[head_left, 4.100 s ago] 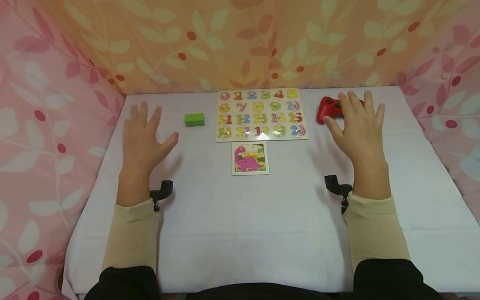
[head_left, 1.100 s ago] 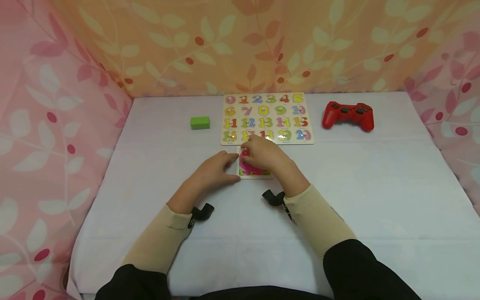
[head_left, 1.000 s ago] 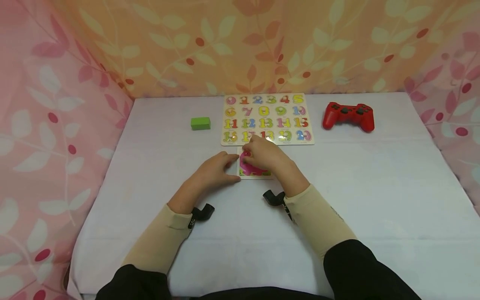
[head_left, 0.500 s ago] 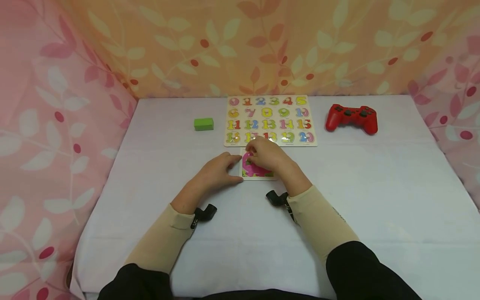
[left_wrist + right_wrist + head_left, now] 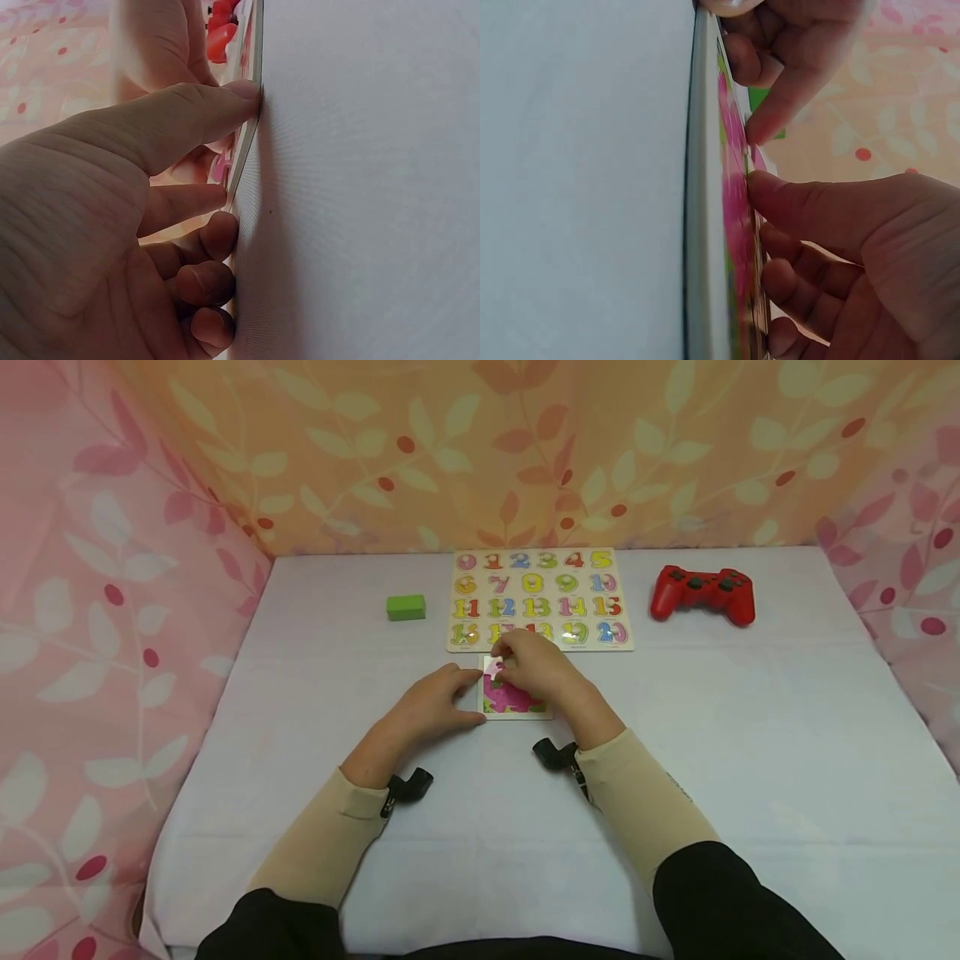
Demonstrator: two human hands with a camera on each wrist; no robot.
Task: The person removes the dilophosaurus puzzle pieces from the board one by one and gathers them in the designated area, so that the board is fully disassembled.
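Note:
A small square jigsaw puzzle (image 5: 510, 700) with a pink dinosaur lies in a white frame on the table. My left hand (image 5: 427, 706) holds the frame's left side, thumb at the near corner and index finger towards the far one. Its other fingers are curled beside the frame in the left wrist view. My right hand (image 5: 540, 670) reaches over the puzzle's far right part, which it hides. Thumb and index finger pinch a pink jigsaw piece (image 5: 758, 159) at the far left corner. A pale patch (image 5: 492, 667) shows there, beside the fingertips.
Right behind the puzzle lies a wooden number board (image 5: 540, 597) with numbers 0 to 20. A green block (image 5: 406, 607) sits to its left, a red game controller (image 5: 702, 594) to its right. Patterned cloth (image 5: 420, 452) borders the white table (image 5: 480, 852) at back and sides.
Both hands, spread wide apart at first, have come in to the dinosaur puzzle. In the last half second the pale patch has appeared at its far left corner, while the left hand stays put.

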